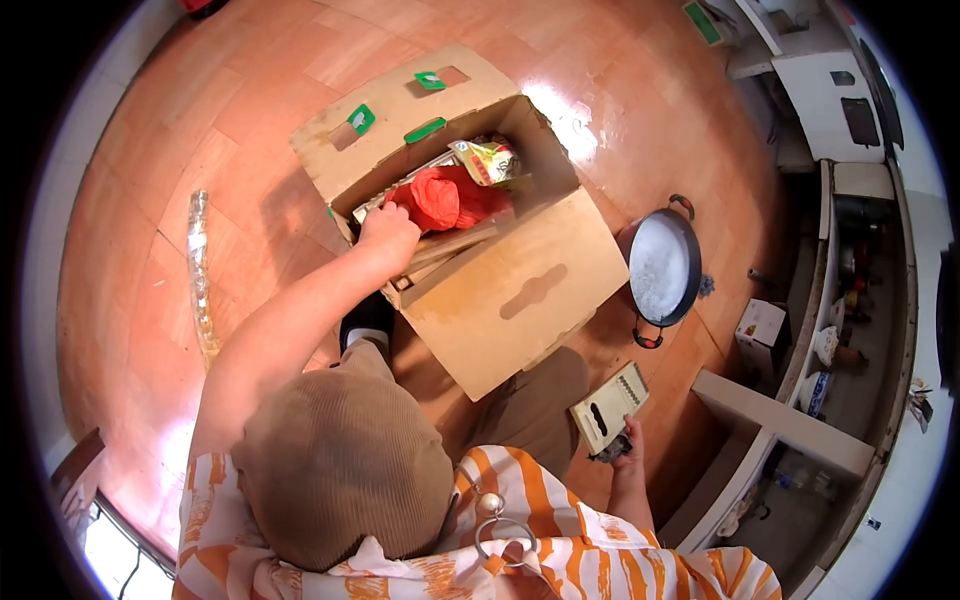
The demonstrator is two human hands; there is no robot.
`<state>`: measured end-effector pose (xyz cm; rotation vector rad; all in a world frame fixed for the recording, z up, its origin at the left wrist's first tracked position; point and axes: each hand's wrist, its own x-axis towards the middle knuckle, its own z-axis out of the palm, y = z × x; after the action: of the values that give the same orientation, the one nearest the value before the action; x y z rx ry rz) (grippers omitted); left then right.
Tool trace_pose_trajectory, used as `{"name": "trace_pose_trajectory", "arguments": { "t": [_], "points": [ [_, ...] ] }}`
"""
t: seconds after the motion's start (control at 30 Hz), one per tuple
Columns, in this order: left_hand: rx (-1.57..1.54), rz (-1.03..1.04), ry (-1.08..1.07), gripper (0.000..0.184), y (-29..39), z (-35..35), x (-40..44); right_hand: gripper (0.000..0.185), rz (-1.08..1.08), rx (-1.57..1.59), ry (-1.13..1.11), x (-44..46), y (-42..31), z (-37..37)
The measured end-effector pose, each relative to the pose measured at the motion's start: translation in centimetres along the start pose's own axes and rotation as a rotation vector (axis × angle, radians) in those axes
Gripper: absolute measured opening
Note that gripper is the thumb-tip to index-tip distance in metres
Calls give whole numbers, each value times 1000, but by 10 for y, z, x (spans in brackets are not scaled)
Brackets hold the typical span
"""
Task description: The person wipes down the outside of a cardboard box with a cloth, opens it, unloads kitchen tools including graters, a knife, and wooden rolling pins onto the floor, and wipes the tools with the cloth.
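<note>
Inside an open cardboard box (510,300), my left hand (390,238) has its fingers curled at the left edge of a red plastic bag (440,200). Its fingertips are partly hidden. A gold and green packet (490,162) lies beside the bag, and pale flat slats (445,252) show underneath. Low on the right, my right hand (630,443) grips a cream-coloured grater (610,405) with a black slot and a row of small teeth. A dark, wiry scrubber (608,452) is at the grater's lower end, against my fingers.
Right of the box, a two-handled black pan (663,265) of foamy water stands on the tiled floor (260,130). A dark scouring pad (706,286) lies beside it. Open shelves (790,410) with bowls and a small white box (762,330) line the right side. A clear tube-like roll (200,260) lies left.
</note>
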<state>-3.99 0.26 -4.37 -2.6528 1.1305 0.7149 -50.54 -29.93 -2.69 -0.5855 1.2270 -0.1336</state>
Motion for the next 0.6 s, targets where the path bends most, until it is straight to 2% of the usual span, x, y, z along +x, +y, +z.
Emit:
{"name": "trace_pose_trajectory", "arguments": {
  "t": [0.03, 0.1, 0.13, 0.2, 0.27, 0.33, 0.4, 0.43, 0.47, 0.53, 0.57, 0.6],
  "points": [
    [0, -3, 3, 23, -1, -4, -3, 45, -2, -1, -4, 1, 2, -3],
    [-158, -20, 275, 20, -6, -14, -15, 45, 76, -1, 25, 3, 7, -9],
    [-164, -25, 271, 20, -7, -23, -19, 45, 80, -8, 27, 3, 5, -5],
    [-309, 4, 423, 19, -8, -46, -24, 45, 160, -29, -29, 8, 1, 7],
    [-426, 48, 480, 18, -15, -73, -29, 43, 105, 2, -32, 24, 2, 20],
    [-604, 72, 445, 21, -30, -91, -25, 40, 25, 11, -28, 41, 1, 32],
    [-924, -14, 305, 23, -41, -109, -32, 39, 3, 68, 4, 70, 2, 38],
    [-1048, 9, 307, 25, -47, -114, -36, 37, -19, 127, 38, 79, 1, 45],
    [-1099, 23, 400, 22, -47, -118, -44, 37, -36, 126, 13, 87, 2, 51],
    [-1330, 70, 295, 20, -59, -123, -49, 45, -45, 139, 137, 103, 3, 58],
    [-1330, 70, 294, 20, -62, -126, -52, 45, -44, 139, 138, 107, 0, 59],
    [-1559, 86, 280, 20, -64, -127, -56, 48, 28, -15, 197, 106, -4, 63]
  ]
}}
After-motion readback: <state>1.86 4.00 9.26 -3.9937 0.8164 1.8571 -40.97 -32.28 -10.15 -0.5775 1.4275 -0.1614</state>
